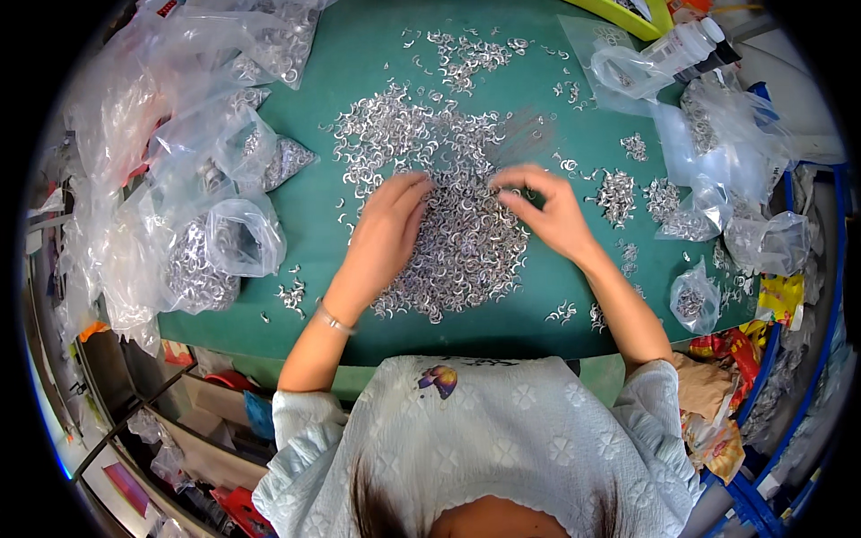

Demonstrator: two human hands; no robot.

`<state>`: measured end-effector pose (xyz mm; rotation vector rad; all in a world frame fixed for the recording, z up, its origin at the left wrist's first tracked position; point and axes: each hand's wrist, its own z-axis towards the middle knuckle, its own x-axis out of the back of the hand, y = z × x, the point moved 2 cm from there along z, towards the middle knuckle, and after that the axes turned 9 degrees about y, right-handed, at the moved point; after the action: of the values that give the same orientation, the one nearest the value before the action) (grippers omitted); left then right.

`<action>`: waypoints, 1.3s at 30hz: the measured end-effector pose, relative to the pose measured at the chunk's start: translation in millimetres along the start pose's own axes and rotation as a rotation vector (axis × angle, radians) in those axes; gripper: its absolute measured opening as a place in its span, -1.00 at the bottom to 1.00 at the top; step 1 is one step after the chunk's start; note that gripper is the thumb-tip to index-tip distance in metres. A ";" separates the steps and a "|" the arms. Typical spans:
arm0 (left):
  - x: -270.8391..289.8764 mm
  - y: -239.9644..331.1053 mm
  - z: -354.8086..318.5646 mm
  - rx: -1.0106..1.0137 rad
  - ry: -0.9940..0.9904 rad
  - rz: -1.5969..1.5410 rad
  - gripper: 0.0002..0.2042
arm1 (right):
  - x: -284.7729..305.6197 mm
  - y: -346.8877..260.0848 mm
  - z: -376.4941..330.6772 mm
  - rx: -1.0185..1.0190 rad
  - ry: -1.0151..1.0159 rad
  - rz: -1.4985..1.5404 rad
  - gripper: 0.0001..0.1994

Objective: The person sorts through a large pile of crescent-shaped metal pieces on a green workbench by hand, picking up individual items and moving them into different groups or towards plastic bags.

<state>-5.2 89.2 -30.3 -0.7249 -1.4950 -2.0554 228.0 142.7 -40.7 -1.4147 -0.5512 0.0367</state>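
A wide heap of small silver crescent-shaped metal pieces [462, 242] covers the middle of the green tabletop. My left hand [387, 224] reaches over the heap's left side, fingers bent with their tips down among the pieces and the thumb apart from them. On the opposite side my right hand [545, 208] touches the heap's edge, its thumb and curled forefinger separated by a gap. I see no piece held in either hand. Above the hands, the crescents [386, 130] lie more thinly spread, and a greyish blurred smear shows beside them.
Clear plastic bags of metal pieces [202, 269] crowd the left edge. Smaller piles [616, 197] and a little open bag [693, 300] lie on the right. A white bottle [686, 45] and a yellow-green tray [632, 16] stand at the far right. Shelves flank the table.
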 end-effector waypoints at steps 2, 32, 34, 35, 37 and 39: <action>-15.1 -6.0 4.9 -0.098 0.001 0.126 -0.62 | -15.6 1.3 9.3 0.164 0.067 -0.176 -0.69; -17.0 18.5 -66.5 -0.047 -0.089 0.155 -0.70 | -35.9 -9.3 -26.4 0.298 0.126 -0.589 -0.82; -10.0 20.6 -66.8 -0.039 -0.057 0.120 -0.74 | -39.0 -6.8 -25.2 0.316 0.146 -0.651 -0.82; -8.1 20.8 -65.4 -0.039 -0.038 0.111 -0.74 | -38.0 -8.9 -24.3 0.305 0.153 -0.701 -0.82; -7.0 22.0 -61.9 -0.050 -0.002 0.097 -0.74 | -38.2 -14.7 -22.9 0.304 0.138 -0.776 -0.81; -14.3 22.2 -49.4 -0.078 0.032 0.090 -0.74 | -40.7 -18.2 -20.0 0.324 0.100 -0.828 -0.80</action>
<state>13.6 36.9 -37.2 -0.7710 -1.3465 -2.0572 194.6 107.1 -38.5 -0.7916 -0.9627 -0.5791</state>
